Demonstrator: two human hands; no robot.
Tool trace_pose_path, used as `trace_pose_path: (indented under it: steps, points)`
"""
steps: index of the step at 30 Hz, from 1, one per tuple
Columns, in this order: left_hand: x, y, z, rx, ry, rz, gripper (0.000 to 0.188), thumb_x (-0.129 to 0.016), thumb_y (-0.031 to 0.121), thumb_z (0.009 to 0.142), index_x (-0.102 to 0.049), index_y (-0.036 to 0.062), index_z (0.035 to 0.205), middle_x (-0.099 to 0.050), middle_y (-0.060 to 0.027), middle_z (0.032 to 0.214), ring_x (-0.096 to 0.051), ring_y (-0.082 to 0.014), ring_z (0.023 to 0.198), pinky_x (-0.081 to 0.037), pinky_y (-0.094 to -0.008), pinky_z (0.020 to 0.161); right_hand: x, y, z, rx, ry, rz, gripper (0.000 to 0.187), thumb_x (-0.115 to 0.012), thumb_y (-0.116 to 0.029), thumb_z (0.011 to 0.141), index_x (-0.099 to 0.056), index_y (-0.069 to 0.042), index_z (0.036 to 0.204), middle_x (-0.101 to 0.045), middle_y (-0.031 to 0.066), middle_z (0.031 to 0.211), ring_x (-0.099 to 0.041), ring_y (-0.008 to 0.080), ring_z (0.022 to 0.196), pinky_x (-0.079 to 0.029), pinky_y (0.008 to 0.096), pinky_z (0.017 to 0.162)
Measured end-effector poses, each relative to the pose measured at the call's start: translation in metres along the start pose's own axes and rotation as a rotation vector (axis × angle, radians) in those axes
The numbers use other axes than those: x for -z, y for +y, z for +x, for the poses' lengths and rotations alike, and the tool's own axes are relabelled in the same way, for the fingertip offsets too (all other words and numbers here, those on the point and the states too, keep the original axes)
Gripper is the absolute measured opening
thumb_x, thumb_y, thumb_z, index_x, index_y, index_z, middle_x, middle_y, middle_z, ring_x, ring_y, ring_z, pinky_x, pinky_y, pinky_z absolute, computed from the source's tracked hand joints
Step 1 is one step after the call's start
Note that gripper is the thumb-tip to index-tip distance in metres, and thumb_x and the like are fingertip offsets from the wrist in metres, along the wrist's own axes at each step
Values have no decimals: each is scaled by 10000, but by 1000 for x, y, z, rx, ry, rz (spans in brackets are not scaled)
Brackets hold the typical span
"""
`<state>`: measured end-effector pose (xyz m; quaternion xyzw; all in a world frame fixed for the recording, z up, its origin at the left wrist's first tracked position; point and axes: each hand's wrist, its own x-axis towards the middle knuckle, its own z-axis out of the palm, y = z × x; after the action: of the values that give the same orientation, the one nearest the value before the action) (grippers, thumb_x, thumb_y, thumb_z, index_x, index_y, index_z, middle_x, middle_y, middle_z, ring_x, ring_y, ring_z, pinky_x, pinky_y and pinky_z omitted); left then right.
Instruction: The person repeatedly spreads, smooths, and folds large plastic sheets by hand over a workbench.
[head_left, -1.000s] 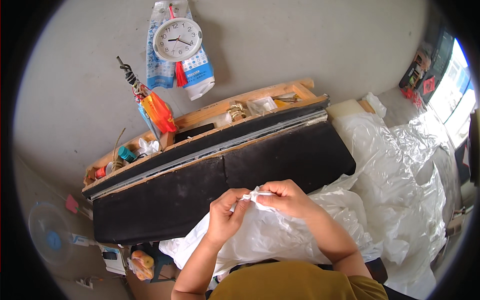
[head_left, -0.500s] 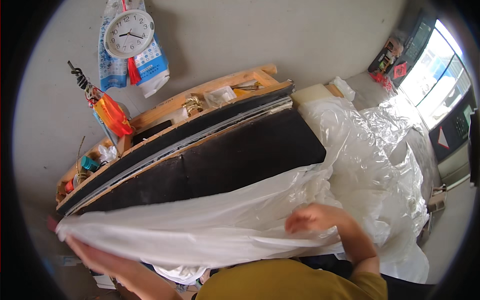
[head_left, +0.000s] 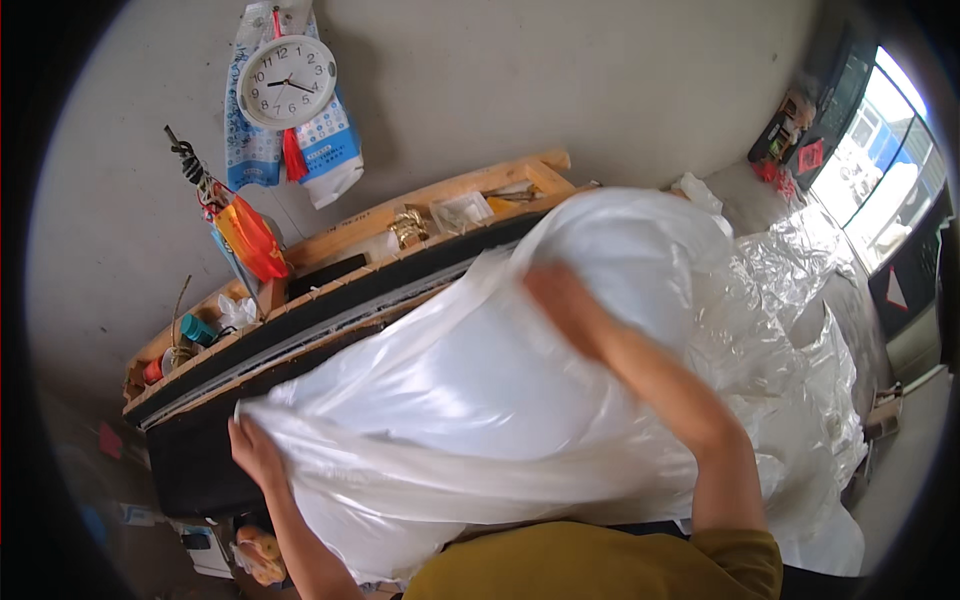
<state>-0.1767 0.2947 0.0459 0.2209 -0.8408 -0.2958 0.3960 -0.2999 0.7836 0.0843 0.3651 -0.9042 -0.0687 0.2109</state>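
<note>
A large sheet of translucent white plastic film [head_left: 450, 370] spreads over a long black surface [head_left: 190, 460], whose left end stays bare. My left hand [head_left: 258, 455] is closed on the film's gathered left edge, low at the left. Farther out and to the right, my right hand [head_left: 560, 300] is at the billowing upper part of the film. Motion smears its fingers, so their grip is unclear. The film bulges up around that hand and hides most of the black surface and part of the far ledge.
A wooden trough [head_left: 345, 235] along the wall holds a gold-coloured coil [head_left: 408, 228], a teal spool [head_left: 197, 330] and a clear plastic box [head_left: 462, 213]. More crumpled film [head_left: 780, 330] lies at the right. A wall clock [head_left: 287, 83] and an orange bag [head_left: 250, 238] hang beyond.
My left hand has moved right and farther out with the film edge. My right hand has swung up and away from me, and the film now billows over the black surface.
</note>
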Motion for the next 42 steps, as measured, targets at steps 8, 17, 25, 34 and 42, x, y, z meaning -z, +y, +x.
trace_pose_path:
  steps: [8,17,25,34,42]
  points:
    - [208,-174,-43,483,-16,230,326,-350,193,964,-472,-11,1187,-491,-191,1207,-490,-269,1077,-365,-336,947,3,-34,-86,-589,-43,277,394,-524,-210,849,-475,-51,1206,-454,122,1290,-416,257,1193,-253,483,1014]
    - [101,-219,69,502,206,-643,354,-406,256,953,-444,24,1217,-571,-117,1081,-532,-215,932,-407,-288,829,-29,18,-96,-1081,-165,-20,437,-488,-297,851,-463,-79,1229,-407,144,1309,-371,301,1210,-255,531,999]
    - [111,-155,67,269,-17,681,294,-438,281,928,-567,33,1019,-634,-202,888,-600,-324,783,-459,-364,708,-20,-9,-19,-756,-134,188,645,-489,-385,857,-295,-25,1357,-313,151,1401,-266,295,1308,-140,515,1062]
    - [70,-111,75,244,173,462,340,-483,306,895,-473,12,724,-533,-214,639,-523,-411,621,-399,-428,540,38,-41,104,-562,249,962,264,-514,-96,868,-547,3,1111,-549,115,1135,-520,186,1045,-403,281,890]
    - [82,-115,65,277,151,475,255,-484,283,884,-488,54,772,-569,-210,677,-555,-419,685,-429,-462,584,34,-327,154,369,-353,939,262,-552,-306,848,-525,-57,769,-591,96,629,-588,268,595,-442,376,494]
